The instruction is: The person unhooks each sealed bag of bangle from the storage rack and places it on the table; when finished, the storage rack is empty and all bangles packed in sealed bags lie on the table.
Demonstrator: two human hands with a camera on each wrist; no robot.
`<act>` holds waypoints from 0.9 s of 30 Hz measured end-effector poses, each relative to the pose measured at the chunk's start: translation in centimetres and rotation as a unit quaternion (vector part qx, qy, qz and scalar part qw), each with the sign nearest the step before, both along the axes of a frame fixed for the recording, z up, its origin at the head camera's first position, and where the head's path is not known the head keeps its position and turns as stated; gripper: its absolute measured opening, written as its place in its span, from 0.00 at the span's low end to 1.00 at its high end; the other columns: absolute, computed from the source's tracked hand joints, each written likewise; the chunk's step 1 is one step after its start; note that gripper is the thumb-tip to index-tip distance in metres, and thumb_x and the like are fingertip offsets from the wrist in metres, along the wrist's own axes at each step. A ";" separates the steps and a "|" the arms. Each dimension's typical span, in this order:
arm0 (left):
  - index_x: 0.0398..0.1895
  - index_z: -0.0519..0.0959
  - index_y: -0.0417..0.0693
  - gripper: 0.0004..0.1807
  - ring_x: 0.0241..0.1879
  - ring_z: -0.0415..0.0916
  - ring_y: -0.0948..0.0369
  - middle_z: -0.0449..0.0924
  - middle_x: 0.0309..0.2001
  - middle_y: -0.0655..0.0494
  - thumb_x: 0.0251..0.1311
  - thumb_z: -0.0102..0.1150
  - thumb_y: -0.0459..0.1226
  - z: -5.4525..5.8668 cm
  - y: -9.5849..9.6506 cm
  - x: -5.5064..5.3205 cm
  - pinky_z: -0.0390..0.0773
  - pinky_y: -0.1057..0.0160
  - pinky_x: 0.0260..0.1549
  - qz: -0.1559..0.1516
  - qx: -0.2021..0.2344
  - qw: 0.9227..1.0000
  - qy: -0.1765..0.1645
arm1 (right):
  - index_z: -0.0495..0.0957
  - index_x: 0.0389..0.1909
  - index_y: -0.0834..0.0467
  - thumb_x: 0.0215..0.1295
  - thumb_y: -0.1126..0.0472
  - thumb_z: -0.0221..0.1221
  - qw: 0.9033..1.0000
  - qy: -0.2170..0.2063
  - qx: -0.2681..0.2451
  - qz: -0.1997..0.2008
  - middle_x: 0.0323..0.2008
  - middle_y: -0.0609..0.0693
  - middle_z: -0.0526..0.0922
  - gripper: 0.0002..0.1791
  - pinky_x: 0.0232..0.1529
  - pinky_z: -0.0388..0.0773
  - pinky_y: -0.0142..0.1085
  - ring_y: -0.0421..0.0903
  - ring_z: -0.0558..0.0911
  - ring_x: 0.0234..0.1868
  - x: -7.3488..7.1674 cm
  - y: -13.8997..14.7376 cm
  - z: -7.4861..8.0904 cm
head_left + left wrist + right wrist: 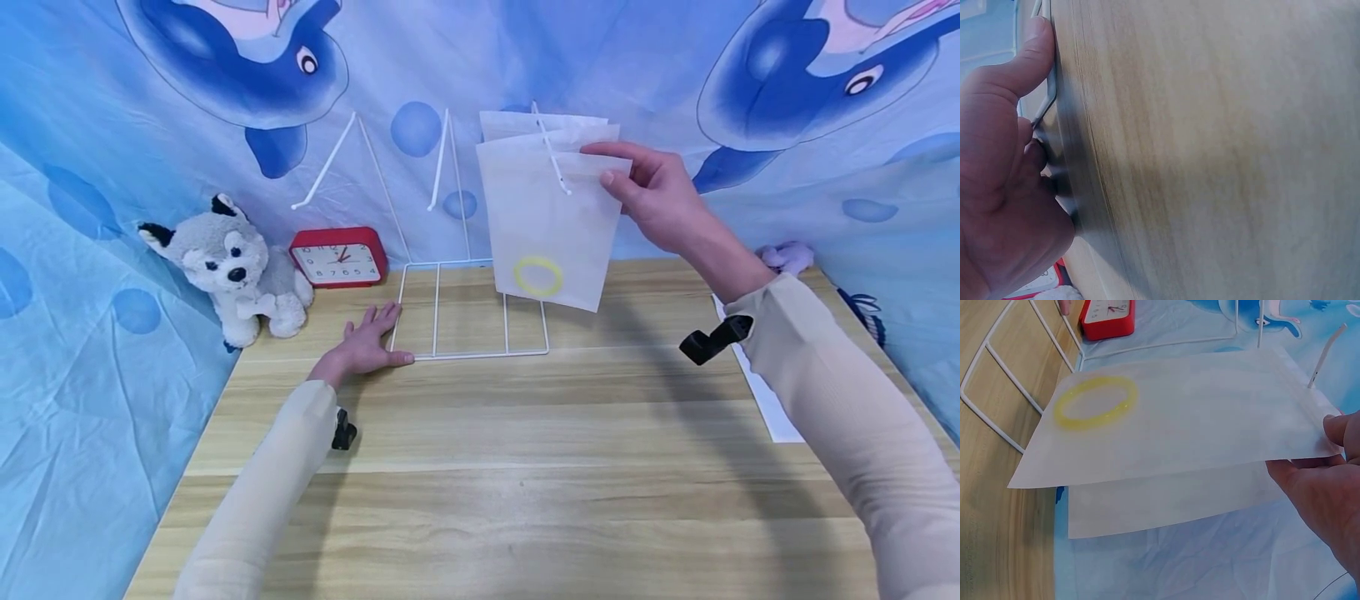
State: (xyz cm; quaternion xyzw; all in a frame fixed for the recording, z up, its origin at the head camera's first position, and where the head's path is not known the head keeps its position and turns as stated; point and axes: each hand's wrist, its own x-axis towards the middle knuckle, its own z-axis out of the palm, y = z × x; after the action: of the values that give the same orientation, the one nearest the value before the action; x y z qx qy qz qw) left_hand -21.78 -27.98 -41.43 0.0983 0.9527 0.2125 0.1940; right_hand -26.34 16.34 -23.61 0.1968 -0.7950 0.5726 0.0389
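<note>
A translucent white bag (547, 217) with a yellow ring (537, 276) showing through its lower part hangs on the right prong (555, 162) of a white wire rack. My right hand (660, 192) pinches this bag at its upper right corner, thumb in front. The prong's tip pokes out through the front of the bag near its top edge. Behind it, farther back on the same prong, is a second white bag (1172, 499). My left hand (366, 340) lies with spread fingers on the left front corner of the rack's base (480, 356).
The rack's left prong (324, 162) and middle prong (439, 162) carry nothing. A red clock (339, 257) and a husky plush (232, 267) stand to the left. A white sheet (765, 392) and a purple plush (787, 256) lie at the right, partly behind my right arm.
</note>
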 end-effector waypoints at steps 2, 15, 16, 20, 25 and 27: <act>0.81 0.40 0.43 0.58 0.76 0.22 0.39 0.33 0.80 0.41 0.61 0.65 0.56 0.0 0.0 0.0 0.25 0.31 0.66 0.001 0.001 1.000 -0.001 | 0.80 0.63 0.44 0.74 0.58 0.57 1.000 0.003 0.008 -0.002 0.20 0.51 0.59 0.19 0.22 0.62 0.33 0.47 0.60 0.20 0.2 0.1 0.0; 0.81 0.41 0.43 0.57 0.76 0.22 0.39 0.33 0.80 0.40 0.61 0.65 0.56 -0.1 0.1 0.2 0.25 0.31 0.66 0.000 0.001 1.000 0.004 | 0.81 0.61 0.46 0.73 0.59 0.59 1.000 0.020 0.001 0.008 0.16 0.50 0.58 0.18 0.18 0.57 0.34 0.47 0.58 0.16 1.9 0.6 0.1; 0.81 0.41 0.43 0.57 0.76 0.22 0.39 0.33 0.80 0.40 0.61 0.65 0.56 0.0 0.1 0.2 0.25 0.31 0.66 0.000 0.001 1.000 0.005 | 0.81 0.61 0.46 0.73 0.59 0.59 1.000 0.021 -0.002 0.009 0.16 0.50 0.58 0.18 0.17 0.56 0.34 0.46 0.58 0.15 2.0 0.7 0.0; 0.81 0.41 0.43 0.57 0.76 0.23 0.39 0.33 0.80 0.40 0.61 0.65 0.56 0.0 0.1 0.2 0.25 0.31 0.66 0.000 0.002 1.000 0.007 | 0.82 0.60 0.48 0.72 0.60 0.59 1.000 0.027 -0.012 0.010 0.15 0.50 0.59 0.18 0.17 0.57 0.34 0.46 0.58 0.15 2.5 0.8 0.0; 0.81 0.41 0.43 0.58 0.76 0.23 0.39 0.33 0.80 0.40 0.61 0.65 0.56 0.0 0.1 0.2 0.25 0.31 0.66 0.000 0.003 1.000 0.008 | 0.82 0.60 0.47 0.72 0.60 0.59 0.999 0.030 -0.009 0.007 0.14 0.50 0.59 0.17 0.16 0.57 0.35 0.46 0.58 0.13 3.1 0.9 0.0; 0.81 0.41 0.43 0.58 0.76 0.23 0.39 0.33 0.80 0.41 0.60 0.65 0.56 0.0 0.1 0.2 0.25 0.32 0.66 0.000 0.003 1.000 0.008 | 0.82 0.60 0.47 0.72 0.60 0.59 0.999 0.032 -0.009 0.006 0.13 0.50 0.58 0.17 0.15 0.56 0.35 0.46 0.58 0.13 3.3 0.9 0.1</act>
State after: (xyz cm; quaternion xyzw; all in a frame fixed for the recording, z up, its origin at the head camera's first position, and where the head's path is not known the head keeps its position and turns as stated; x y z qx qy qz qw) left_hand -21.56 -27.91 -41.44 0.1005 0.9536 0.2147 0.1856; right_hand -23.05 17.28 -23.51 0.2191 -0.7870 0.5733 0.0626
